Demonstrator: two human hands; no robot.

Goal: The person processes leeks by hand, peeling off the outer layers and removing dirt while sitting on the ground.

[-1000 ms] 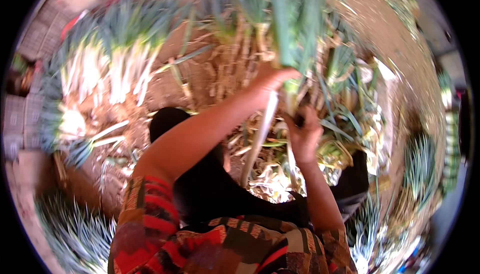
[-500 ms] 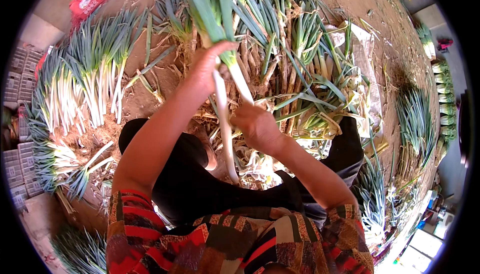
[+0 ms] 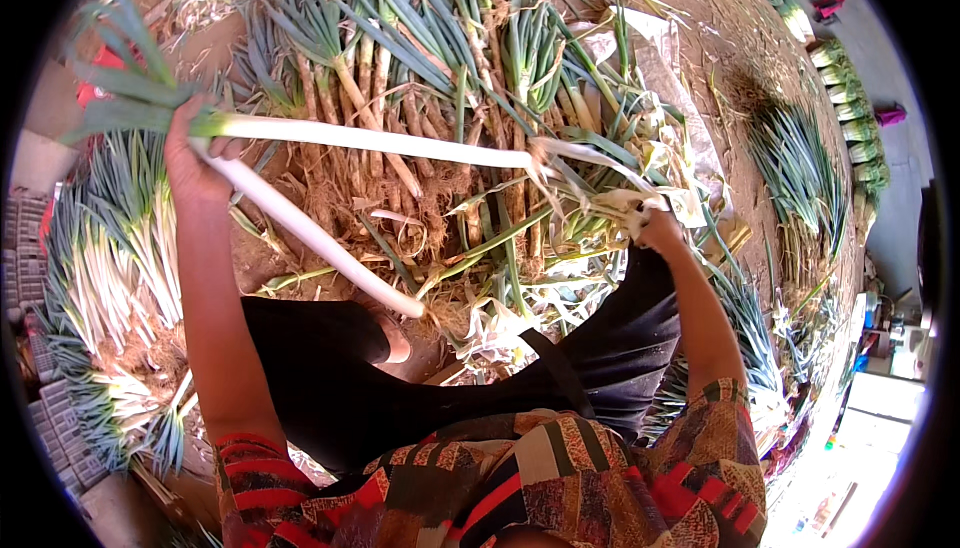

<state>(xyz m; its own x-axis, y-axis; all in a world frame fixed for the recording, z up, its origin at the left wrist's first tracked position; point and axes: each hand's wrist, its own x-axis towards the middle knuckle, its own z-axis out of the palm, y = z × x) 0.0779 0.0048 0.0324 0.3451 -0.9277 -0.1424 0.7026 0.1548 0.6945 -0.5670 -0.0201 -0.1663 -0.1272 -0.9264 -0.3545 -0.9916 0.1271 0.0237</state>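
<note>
Head view, only one available: left hand (image 3: 200, 160), at the left of the work area, is closed around two leeks just below their green leaves (image 3: 125, 108). Upper leek (image 3: 370, 138): long axis nearly level across the view, white stem running from the left grip toward the person's right, tilted slightly down; its root end is nearer the right hand than the left. Lower leek (image 3: 310, 228): leaves the same grip on a slant, down and to the right, root end in front of the person's black trousers (image 3: 340, 378); the two stems form a narrow V opening rightward. Right hand (image 3: 660, 230), well apart from the left, is closed on a pale strip of skin (image 3: 600, 203), its fingers partly hidden. Strip trails up and left from that hand to the upper leek's root end, roughly carrying on the stem's line; whether it is joined there, cannot tell. Beneath the upper stem: a row of leeks with brownish stems (image 3: 385, 83). Loose scraps (image 3: 510, 333) lie below the strip. White-stemmed bunch (image 3: 120, 248) stands beside the left forearm.
</note>
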